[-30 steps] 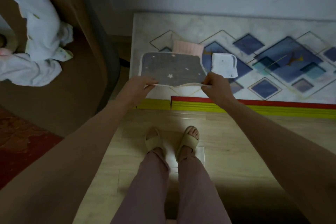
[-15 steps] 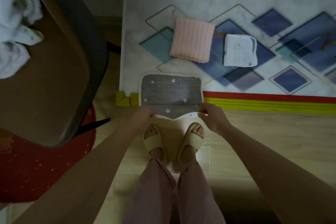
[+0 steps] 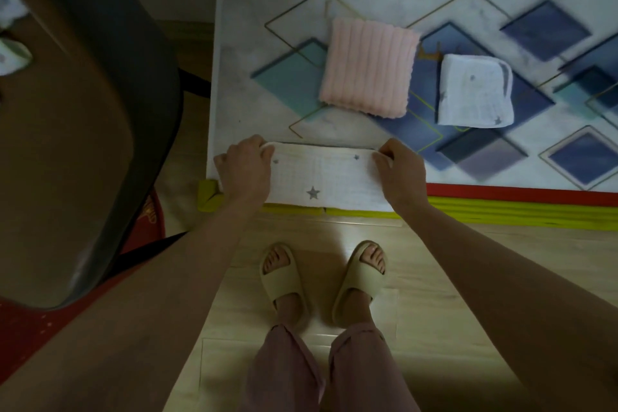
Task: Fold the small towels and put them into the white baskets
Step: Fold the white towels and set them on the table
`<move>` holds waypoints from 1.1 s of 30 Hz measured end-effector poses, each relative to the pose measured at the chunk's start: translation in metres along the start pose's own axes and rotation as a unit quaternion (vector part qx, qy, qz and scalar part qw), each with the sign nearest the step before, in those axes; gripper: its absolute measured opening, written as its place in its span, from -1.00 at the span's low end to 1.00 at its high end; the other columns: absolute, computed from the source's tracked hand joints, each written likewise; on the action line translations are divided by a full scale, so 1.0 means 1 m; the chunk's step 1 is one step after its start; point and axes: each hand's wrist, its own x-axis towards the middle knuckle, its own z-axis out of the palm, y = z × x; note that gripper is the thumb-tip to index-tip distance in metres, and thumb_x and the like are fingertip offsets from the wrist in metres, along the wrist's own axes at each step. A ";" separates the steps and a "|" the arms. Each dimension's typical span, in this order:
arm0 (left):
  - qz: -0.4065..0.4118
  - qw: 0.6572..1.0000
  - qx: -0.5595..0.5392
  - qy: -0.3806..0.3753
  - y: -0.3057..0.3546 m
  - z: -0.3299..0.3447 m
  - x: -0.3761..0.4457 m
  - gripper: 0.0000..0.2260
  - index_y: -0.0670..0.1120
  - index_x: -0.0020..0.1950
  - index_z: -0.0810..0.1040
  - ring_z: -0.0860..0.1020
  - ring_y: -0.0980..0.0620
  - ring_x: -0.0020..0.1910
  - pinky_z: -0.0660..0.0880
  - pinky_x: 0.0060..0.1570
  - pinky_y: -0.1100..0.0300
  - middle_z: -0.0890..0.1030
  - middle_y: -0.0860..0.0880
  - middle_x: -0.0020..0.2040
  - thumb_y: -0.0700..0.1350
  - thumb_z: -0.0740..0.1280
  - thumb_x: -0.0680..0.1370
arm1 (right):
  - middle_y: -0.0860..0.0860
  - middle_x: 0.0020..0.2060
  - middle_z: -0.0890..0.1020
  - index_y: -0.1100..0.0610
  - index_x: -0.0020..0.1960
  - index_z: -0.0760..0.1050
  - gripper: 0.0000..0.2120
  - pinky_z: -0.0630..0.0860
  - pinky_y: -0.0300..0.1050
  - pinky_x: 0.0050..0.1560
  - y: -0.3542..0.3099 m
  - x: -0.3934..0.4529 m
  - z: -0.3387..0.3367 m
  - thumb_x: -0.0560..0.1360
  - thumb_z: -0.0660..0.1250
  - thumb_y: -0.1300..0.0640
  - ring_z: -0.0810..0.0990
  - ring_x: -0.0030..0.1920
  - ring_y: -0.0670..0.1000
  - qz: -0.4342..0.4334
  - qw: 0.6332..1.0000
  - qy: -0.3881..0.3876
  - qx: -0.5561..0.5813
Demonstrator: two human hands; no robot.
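Head view: a thin white muslin towel with grey stars (image 3: 322,177) is laid as a long folded band along the near edge of a patterned mat with blue and teal diamonds (image 3: 254,27). The first fold appears to be just closed, the upper layer being brought level with the far edge. The left hand (image 3: 245,165) is placed on the band's left end, its fingers curled over the far corner and pinching it; the right hand (image 3: 399,170) is set likewise on the right end, thumb and fingers nipping the far corner. The cloth is thus stretched between the two hands, its middle uncovered.

A second fold, end to end, is judged to be called for next, so that a compact square is made. Two pieces already folded are seen farther back on the mat: a ribbed pink plush towel (image 3: 368,67) and, just beside it, a small white cloth towel (image 3: 475,92). No white basket is shown, so its place cannot be told.
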 end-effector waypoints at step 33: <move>0.056 0.996 -0.043 0.056 0.003 0.037 0.025 -0.65 -0.16 0.25 0.34 0.40 0.00 -0.32 0.26 -0.34 0.13 0.45 -0.03 -0.25 0.05 -0.04 0.68 | 0.30 -0.12 0.59 0.21 0.14 0.31 -0.72 0.23 0.02 -0.24 0.026 0.028 0.013 0.66 0.03 0.00 0.55 -0.06 0.35 0.033 0.987 0.118 -0.100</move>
